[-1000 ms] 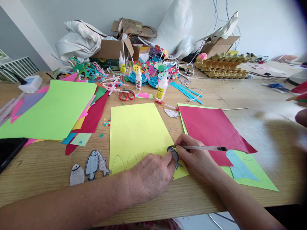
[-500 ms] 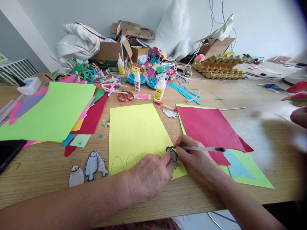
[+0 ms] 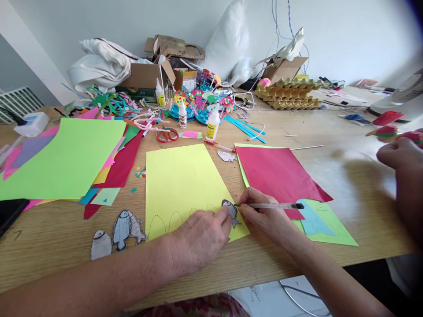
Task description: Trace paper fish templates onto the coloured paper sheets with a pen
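My left hand (image 3: 206, 235) lies on a yellow paper sheet (image 3: 180, 176), its fingers pressing a small grey fish cutout (image 3: 230, 210) flat near the lower right edge. In my right hand (image 3: 264, 218) is a pen (image 3: 274, 205), gripped close to its tip, which touches or nearly touches the fish's edge. Several pencil-thin rounded outlines run along the bottom of the sheet, partly covered by my left hand. More paper fish (image 3: 122, 226) rest left of the sheet, and a white fish cutout (image 3: 226, 156) lies beyond its right side.
Green paper (image 3: 76, 158) tops a coloured stack at left; red paper (image 3: 280, 171) lies right. Behind are red scissors (image 3: 167, 134), a glue bottle (image 3: 212, 124), a red pen (image 3: 220, 146) and egg trays (image 3: 287, 94). Another person's hand (image 3: 403, 163) holds something red and green at far right.
The view has shifted slightly right. My pen tip has moved a little down along the fish's edge. The other person's hand and its red-green object have come further into view.
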`<state>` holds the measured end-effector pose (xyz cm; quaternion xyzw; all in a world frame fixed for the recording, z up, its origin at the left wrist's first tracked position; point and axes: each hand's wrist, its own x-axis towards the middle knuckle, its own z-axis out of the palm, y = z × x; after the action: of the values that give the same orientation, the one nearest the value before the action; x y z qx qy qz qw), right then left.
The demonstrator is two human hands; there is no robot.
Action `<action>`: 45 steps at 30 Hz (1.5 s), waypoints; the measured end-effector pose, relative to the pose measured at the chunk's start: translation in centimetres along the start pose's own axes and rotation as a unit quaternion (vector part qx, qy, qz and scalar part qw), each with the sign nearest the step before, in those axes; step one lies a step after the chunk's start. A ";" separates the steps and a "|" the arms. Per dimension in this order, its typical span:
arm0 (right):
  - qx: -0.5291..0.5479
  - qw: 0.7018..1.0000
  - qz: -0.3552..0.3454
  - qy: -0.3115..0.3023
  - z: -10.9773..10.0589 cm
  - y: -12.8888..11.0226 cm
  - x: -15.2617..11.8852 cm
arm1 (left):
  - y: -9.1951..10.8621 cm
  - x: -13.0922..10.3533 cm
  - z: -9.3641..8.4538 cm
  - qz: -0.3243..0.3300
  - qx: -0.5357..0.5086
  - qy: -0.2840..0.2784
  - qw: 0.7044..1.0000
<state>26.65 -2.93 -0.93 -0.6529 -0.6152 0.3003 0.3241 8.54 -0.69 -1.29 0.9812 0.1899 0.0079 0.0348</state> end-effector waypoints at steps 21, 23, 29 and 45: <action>0.003 1.000 -0.022 0.017 0.1 0.2 -0.3 | -1.8 1.4 0.0 0.131 0.012 0.052 0.990; -0.007 0.999 -0.025 0.022 0.1 0.1 -0.4 | -1.9 1.5 -0.1 0.133 0.014 0.053 0.990; -0.034 0.999 -0.025 0.025 0.0 -0.1 -0.6 | -1.7 1.4 -0.1 0.121 0.005 0.049 0.991; -0.036 0.998 -0.020 0.042 0.4 0.3 -1.8 | -1.7 1.5 0.3 0.122 -0.003 0.067 0.990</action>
<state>26.41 -4.67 -1.46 -0.6639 -0.6244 0.2433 0.3319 9.30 1.45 -1.72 0.9941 0.0710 0.0785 0.0235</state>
